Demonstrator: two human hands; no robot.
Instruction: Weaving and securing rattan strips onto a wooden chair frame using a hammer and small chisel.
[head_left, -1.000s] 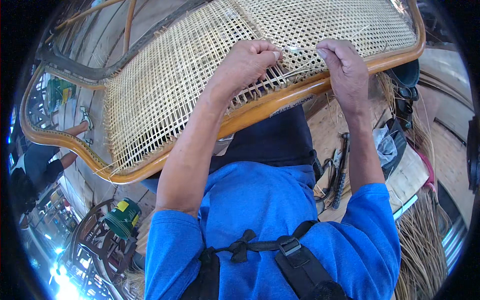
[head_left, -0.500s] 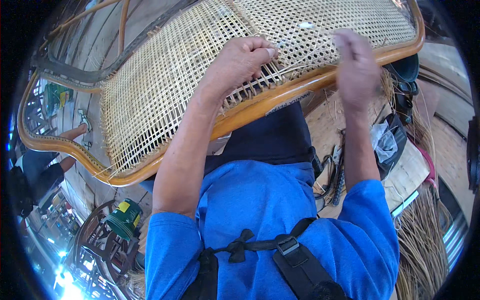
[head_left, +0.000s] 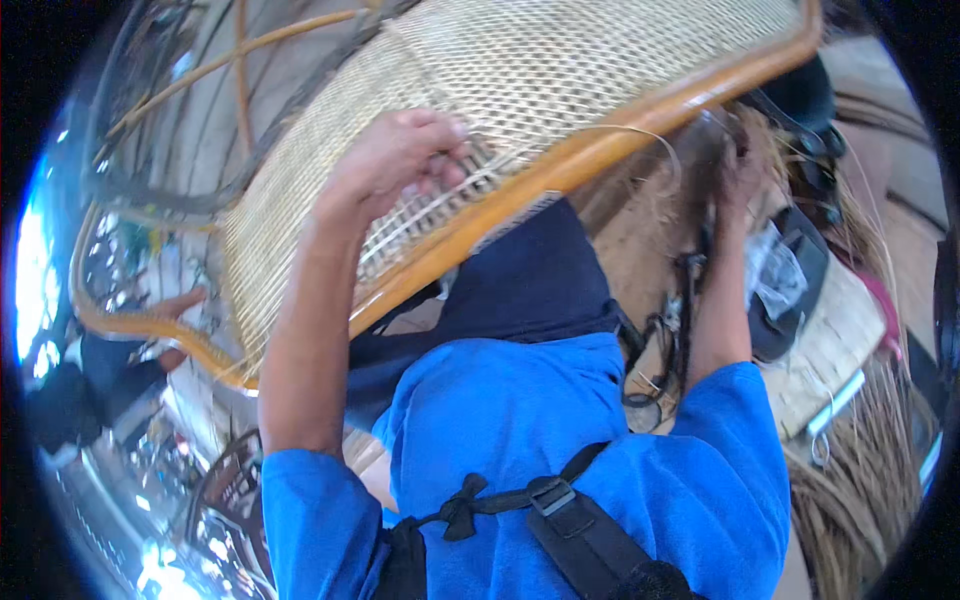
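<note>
Across my lap lies a wooden furniture frame (head_left: pixel 590 155) with a curved, varnished orange-brown rim. A pale woven cane panel (head_left: pixel 560 65) fills it. My left hand (head_left: pixel 405 160) rests over the weave by the near rim, its fingers curled and closed. What those fingers pinch is hidden. Beside them, the strands at the edge show open gaps. A loose cane strand (head_left: pixel 640 130) arcs over the rim toward the right. Beyond the rim, my right hand (head_left: pixel 740 165) is low at the right, near a dark green bucket (head_left: pixel 800 95). Motion smears its fingers.
Hand tools with dark handles (head_left: pixel 660 350) lie right of my lap. Beside them are a black bag with clear plastic (head_left: pixel 775 275) and a long bundle of cane strands (head_left: pixel 860 480). Another person's leg (head_left: pixel 180 305) shows at the left, past the frame.
My right hand has moved from above the rim to the lower right, beyond it. My left hand and the frame appear further left, and a strand now loops over the rim.
</note>
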